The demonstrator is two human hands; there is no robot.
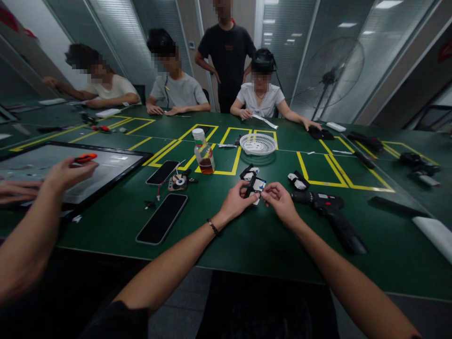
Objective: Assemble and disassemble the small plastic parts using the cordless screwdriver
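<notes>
My left hand [237,199] and my right hand [281,201] meet over a small white and black part [257,184] on the green table [247,235]. Both hands pinch it, the left from the left side and the right from the right. A dark bead bracelet [212,226] sits on my left wrist. Similar small black and white pieces [297,180] lie just beyond my right hand. A black power screwdriver [330,212] rests to the right of that hand.
Two dark phones [163,218] [163,172], a bottle of brown liquid [204,152] and a white basket [258,143] lie ahead. A co-worker's hand [67,173] at left holds an orange tool over a large screen [63,167]. Several people sit or stand at the far edge.
</notes>
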